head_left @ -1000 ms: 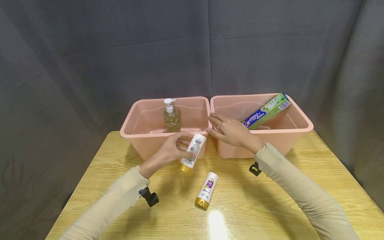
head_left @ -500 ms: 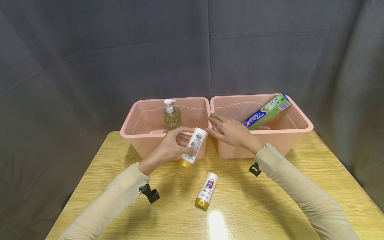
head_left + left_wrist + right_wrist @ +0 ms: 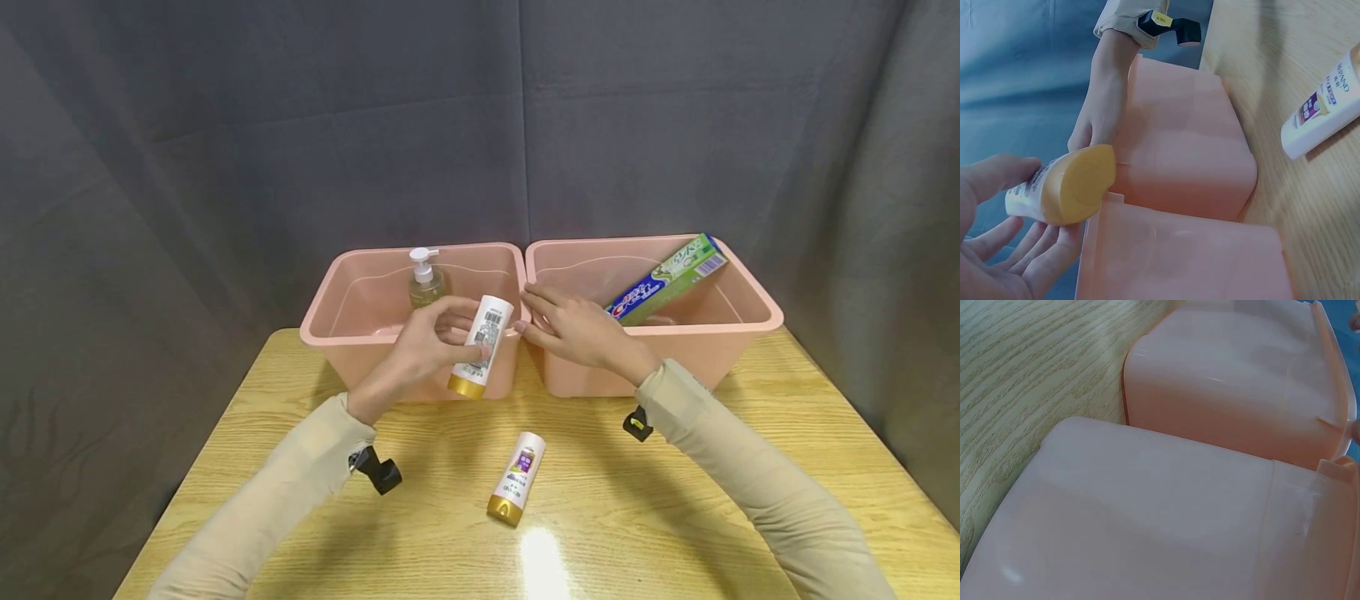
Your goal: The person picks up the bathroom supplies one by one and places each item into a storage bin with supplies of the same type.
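Note:
My left hand [image 3: 427, 343] grips a white squeeze bottle [image 3: 485, 337] with a gold cap, its barcode side showing. The bottle tilts with the cap lowest, in front of the left pink bin's [image 3: 337, 340] near right corner. In the left wrist view, the gold cap [image 3: 1082, 187] faces the camera between thumb and fingers. My right hand [image 3: 577, 327] rests with outstretched fingers on the rims where the two bins meet, by the right pink bin [image 3: 697, 335]. A second white bottle [image 3: 517, 477] with a gold cap lies on the table.
A pump bottle [image 3: 426, 287] with a white top stands inside the left bin, partly hidden by my left hand. In the right bin a green and blue toothpaste box [image 3: 667, 279] leans against the far right corner. Dark curtain [image 3: 375, 125] hangs behind the wooden table [image 3: 615, 517].
My left hand has lifted the gold-capped bottle upward toward the left bin's rim. The right hand and the bottle on the table have stayed put.

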`<state>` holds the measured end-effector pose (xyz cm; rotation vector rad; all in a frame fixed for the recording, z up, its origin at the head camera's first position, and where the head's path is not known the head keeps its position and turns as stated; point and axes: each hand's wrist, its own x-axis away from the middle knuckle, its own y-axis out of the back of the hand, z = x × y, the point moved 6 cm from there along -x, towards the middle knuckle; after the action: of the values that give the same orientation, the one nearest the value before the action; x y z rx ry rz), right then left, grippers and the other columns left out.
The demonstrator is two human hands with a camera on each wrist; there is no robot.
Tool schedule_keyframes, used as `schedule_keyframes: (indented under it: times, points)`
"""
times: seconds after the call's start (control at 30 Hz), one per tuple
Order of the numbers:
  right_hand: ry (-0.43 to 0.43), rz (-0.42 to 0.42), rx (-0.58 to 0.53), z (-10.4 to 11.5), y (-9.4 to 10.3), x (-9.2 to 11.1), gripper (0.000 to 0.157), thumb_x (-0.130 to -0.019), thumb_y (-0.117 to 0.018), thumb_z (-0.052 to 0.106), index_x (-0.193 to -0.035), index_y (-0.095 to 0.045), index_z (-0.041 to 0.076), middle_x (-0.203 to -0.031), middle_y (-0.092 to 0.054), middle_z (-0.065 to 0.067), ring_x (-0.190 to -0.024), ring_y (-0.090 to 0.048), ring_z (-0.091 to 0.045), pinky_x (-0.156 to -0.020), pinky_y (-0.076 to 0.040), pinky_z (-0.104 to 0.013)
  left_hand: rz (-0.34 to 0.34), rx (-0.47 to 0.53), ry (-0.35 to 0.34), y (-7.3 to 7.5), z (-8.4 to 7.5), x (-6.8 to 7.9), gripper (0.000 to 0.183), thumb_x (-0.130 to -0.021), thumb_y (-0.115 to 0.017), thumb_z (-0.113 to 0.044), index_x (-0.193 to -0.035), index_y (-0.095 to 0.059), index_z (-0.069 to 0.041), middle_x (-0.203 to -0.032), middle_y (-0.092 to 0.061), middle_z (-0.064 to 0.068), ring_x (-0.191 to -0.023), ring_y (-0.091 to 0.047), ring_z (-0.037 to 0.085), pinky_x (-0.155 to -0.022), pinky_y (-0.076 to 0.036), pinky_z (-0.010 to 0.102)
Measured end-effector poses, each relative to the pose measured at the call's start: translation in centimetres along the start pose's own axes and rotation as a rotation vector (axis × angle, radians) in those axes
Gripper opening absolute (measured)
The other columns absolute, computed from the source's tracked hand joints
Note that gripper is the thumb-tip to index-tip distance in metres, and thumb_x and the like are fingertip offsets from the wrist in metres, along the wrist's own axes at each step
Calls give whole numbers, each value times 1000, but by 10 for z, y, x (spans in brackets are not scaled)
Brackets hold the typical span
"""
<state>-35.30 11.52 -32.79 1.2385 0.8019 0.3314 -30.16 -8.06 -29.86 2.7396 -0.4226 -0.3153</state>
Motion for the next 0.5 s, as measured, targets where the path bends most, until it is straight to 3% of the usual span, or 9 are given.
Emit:
schedule_keyframes:
  times: [0.5]
  points:
    - [6,5,1,-2,-2,0,64,-103,-42,51,-146,-47,3,-150,-43,-17,-131,-48,-37,-105,-42,-51,-120,106,9,7,-9,-16,62,-80,-78,3,-136,-53,-1,-123,-61,21,-105,-65,36,-87,-56,40]
